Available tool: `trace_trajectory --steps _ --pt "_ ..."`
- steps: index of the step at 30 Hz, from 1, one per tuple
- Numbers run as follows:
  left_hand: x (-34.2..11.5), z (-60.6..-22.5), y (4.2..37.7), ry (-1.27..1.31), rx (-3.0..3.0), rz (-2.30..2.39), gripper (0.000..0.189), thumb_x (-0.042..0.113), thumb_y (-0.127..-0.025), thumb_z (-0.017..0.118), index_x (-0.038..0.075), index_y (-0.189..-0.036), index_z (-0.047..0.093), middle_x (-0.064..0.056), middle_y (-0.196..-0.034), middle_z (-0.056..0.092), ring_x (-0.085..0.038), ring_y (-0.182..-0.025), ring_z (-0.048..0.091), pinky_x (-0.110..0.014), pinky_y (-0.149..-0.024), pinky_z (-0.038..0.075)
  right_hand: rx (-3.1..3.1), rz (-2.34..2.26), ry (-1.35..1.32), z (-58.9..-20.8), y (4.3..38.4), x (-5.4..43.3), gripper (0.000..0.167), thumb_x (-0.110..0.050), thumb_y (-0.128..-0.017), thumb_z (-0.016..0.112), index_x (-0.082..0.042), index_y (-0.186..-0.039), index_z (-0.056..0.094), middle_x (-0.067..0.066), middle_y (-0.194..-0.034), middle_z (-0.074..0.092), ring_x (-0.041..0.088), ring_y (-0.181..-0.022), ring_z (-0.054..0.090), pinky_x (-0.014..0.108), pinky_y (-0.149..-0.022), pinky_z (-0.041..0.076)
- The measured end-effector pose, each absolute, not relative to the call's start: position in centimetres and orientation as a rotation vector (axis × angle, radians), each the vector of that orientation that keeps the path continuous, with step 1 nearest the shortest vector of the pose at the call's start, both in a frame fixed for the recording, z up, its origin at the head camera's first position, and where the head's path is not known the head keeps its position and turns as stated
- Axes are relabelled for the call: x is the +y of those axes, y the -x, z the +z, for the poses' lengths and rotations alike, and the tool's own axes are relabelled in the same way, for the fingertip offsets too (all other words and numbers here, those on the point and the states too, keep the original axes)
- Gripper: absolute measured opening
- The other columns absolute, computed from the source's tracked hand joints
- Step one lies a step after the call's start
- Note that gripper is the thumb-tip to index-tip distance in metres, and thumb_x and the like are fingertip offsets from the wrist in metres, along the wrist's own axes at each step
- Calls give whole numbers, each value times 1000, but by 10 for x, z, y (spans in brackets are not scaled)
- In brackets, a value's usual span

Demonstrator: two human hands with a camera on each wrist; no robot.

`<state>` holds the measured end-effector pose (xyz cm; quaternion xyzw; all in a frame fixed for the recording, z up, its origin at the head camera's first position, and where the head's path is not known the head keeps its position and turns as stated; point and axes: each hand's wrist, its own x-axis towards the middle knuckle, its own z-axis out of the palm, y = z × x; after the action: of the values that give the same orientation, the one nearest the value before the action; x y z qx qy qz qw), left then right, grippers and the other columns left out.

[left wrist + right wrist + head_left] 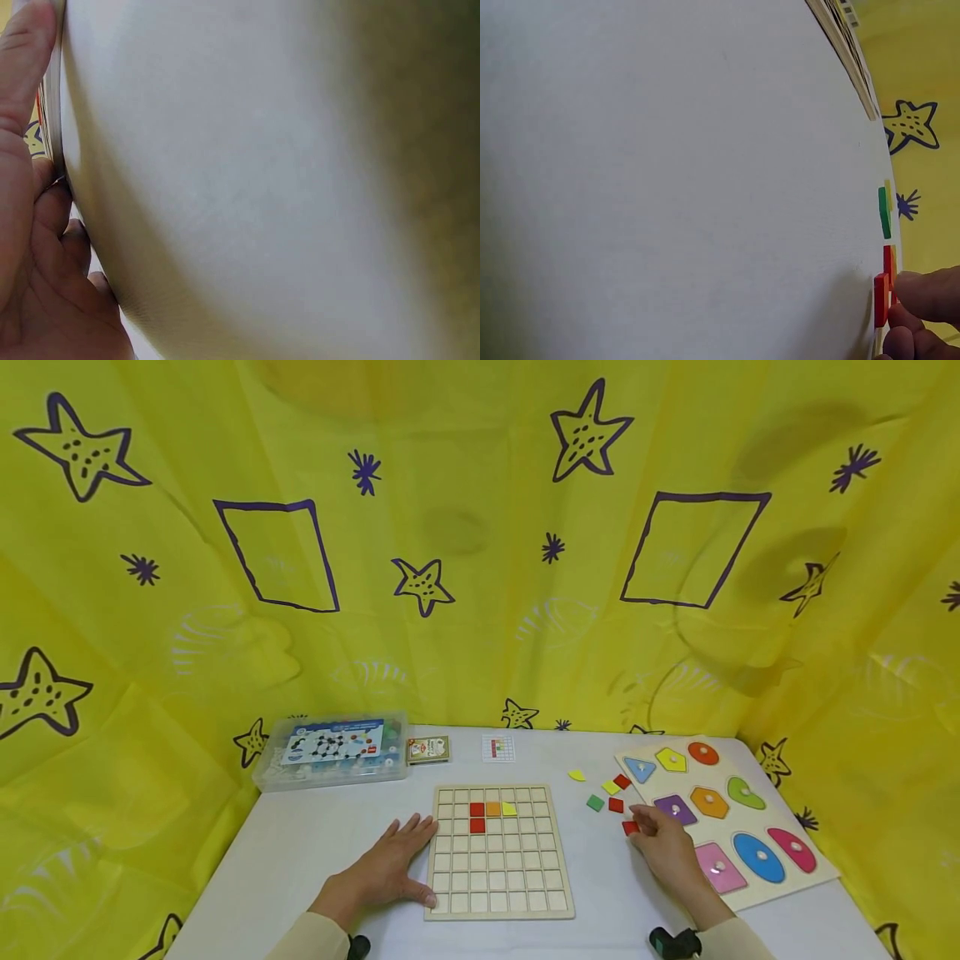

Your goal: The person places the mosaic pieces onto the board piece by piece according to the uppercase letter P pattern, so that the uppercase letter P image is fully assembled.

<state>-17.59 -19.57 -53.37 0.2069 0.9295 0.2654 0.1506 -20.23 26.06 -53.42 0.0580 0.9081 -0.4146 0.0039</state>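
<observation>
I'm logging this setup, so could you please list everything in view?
Curtain: 1, yellow, behind
Table: 1, white, below
Grid board: 1, pale wood, centre
Seated pieces: 4, red, orange, yellow, in board
Loose pieces: 6, red, yellow, green, board's right
Card: 1, mostly white, behind board
Box: 1, clear, far left
Small box: 1, multicoloured, beside it
Knob puzzle: 1, multicoloured, right
Wrist devices: 2, black, bottom
Sleeves: 2, beige, bottom
Left hand: 1, board's left edge
Right hand: 1, by red piece

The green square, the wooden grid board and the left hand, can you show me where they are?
Green square [596, 802], head view: middle of its flat top.
Wooden grid board [496, 861], head view: a bare cell near its middle.
Left hand [392, 864], head view: back of the hand.
</observation>
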Motion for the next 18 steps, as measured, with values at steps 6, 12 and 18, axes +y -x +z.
trace_trajectory --steps 6,12,18 --pt "-196 -533 176 -575 2661 781 120 56 -70 91 5 -164 37 -15 -172 33 -40 -162 21 -63 -132 10 2875 -1216 -139 -534 197 265 48 5 -90 71 4 -137 62 22 -121 69 32 -103 61 33 -84 55" --pt "-196 -533 175 -558 2661 777 120 55 -69 91 6 -164 36 -14 -172 32 -40 -162 21 -64 -132 10 2908 -1120 -110 -537 196 269 43 2 -91 71 4 -134 66 21 -121 70 26 -97 57 31 -79 50" --pt "-196 -534 175 -567 2666 772 120 56 -70 91 6 -164 36 -15 -172 32 -40 -162 21 -64 -131 11 2940 -1135 -88 -547 199 266 36 -6 -91 77 1 -126 71 12 -111 75 20 -92 60 27 -75 49"
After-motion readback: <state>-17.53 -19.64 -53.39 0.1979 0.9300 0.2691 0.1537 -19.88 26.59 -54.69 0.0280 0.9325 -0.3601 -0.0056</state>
